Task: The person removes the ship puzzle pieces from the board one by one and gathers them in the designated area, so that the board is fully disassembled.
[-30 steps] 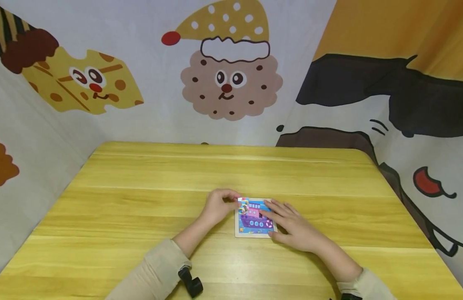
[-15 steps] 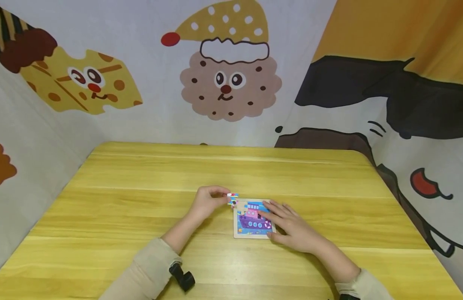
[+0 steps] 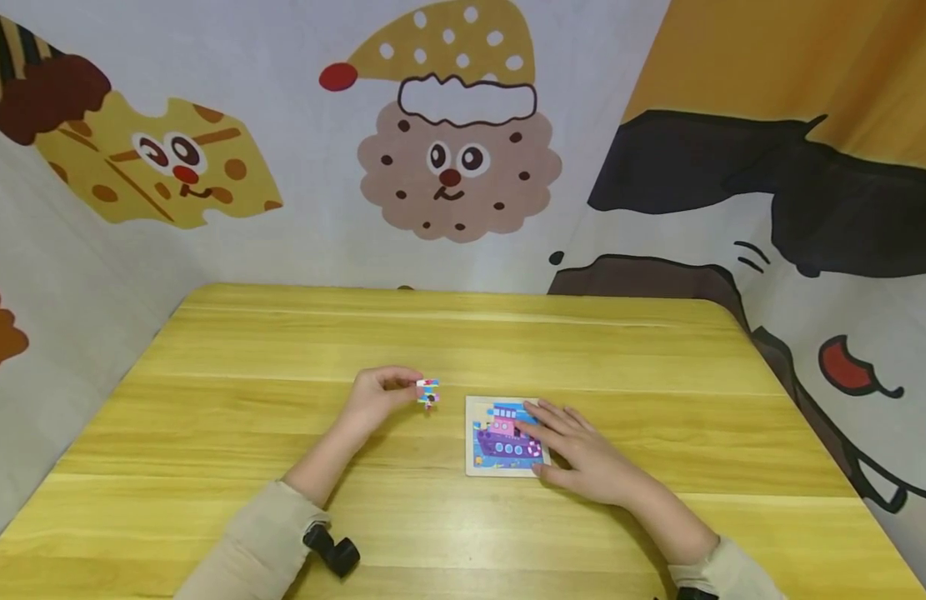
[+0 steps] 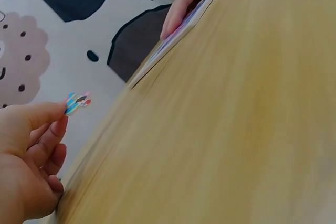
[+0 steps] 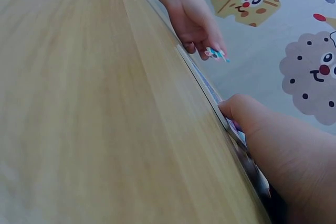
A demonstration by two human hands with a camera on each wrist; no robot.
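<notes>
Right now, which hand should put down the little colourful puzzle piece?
Probably the left hand: it already pinches the small colourful puzzle piece, lifted beside the square wooden boat puzzle board. The right hand lies flat on that board, steadying it on the yellow wooden table.

Stuff you can't really make out here

The puzzle piece (image 3: 428,393) pinched in the left hand (image 3: 377,396) is too tiny to read its picture, and its near end is covered by fingertips. The right hand (image 3: 583,454) covers the right side of the ship puzzle board (image 3: 500,437), and both wrist views only catch the board edge-on. The black wrist camera (image 3: 332,550) is half tucked under the sleeve.
</notes>
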